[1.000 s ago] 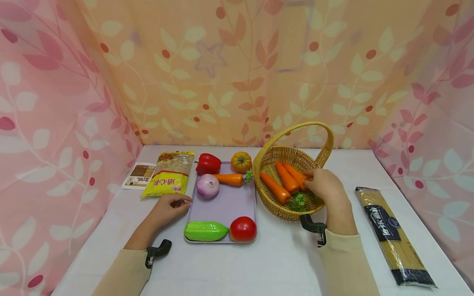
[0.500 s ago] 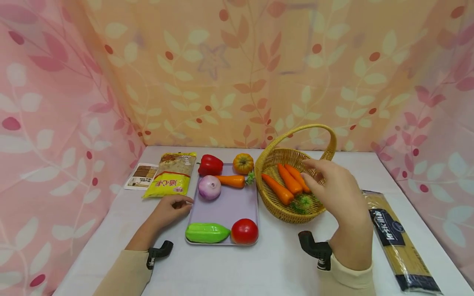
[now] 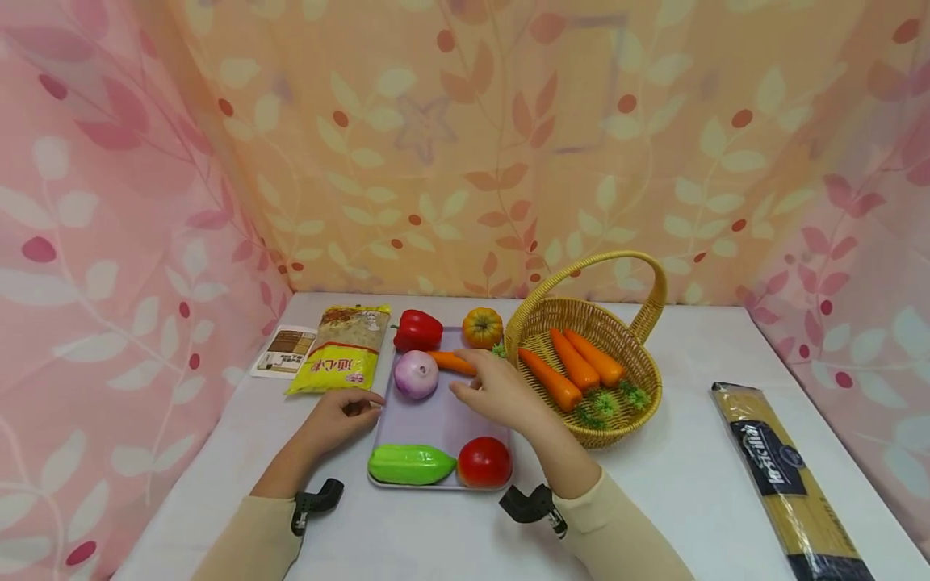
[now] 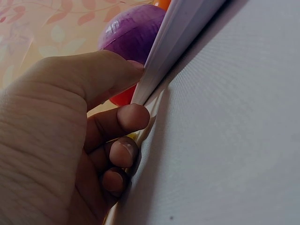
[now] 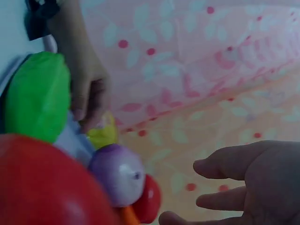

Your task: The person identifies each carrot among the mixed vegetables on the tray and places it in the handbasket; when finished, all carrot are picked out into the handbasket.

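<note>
My right hand (image 3: 504, 394) hovers over the lilac tray (image 3: 429, 424), its fingers apart and holding nothing. Just beyond its fingertips lies a carrot (image 3: 450, 363) on the tray, its middle partly covered by the hand. My left hand (image 3: 337, 421) rests on the table with loosely bent fingers, and in the left wrist view its thumb touches the tray's side. Also on the tray are a purple onion (image 3: 416, 374), a red bell pepper (image 3: 418, 331), a small pumpkin (image 3: 483, 328), a green ridged gourd (image 3: 411, 465) and a tomato (image 3: 484, 462).
A wicker basket (image 3: 656, 395) with a tall handle holds three carrots (image 3: 550, 379), right of the tray. A yellow food bag (image 3: 341, 351) lies on a printed card (image 3: 282, 352) at left. A spaghetti pack (image 3: 788, 476) lies at far right. Patterned curtains surround the table.
My right hand has left the carrots in the basket, risen and moved left over the tray. The left hand stays at the tray's left edge. The view has shifted slightly.
</note>
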The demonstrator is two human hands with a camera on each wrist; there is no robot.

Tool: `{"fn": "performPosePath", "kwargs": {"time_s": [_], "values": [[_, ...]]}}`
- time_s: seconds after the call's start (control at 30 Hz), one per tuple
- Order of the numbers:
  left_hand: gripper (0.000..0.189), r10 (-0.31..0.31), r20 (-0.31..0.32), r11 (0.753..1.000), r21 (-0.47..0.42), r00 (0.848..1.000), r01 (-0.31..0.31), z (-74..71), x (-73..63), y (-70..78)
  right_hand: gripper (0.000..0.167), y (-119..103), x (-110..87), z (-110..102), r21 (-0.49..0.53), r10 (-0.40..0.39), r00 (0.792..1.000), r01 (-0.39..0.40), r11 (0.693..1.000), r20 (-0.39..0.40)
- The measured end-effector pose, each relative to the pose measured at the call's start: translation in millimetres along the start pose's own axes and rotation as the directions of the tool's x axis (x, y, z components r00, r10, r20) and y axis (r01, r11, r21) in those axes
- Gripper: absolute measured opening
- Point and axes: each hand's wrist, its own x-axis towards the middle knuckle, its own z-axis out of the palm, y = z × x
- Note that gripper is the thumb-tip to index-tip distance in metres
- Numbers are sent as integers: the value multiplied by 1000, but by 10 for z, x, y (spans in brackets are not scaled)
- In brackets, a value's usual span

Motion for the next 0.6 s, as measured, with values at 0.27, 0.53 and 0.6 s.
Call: {"fn": "performPosePath", "kwargs": {"time_s": [0.27,0.53,0.6], "values": [[16,1,1,1000,8,1000,-1,1,8,14,75,345,228,389,-39,216,975,-214,976,52],[17,8,-1,1000,8,1000,-8,-10,25,1,52,306,203,465,-354,255,962,-272,895,-96],[17,12,1,1000,2,1000,-12,-13,20,-4,47,284,196,479,-411,261,960,-281,867,-106]]}}
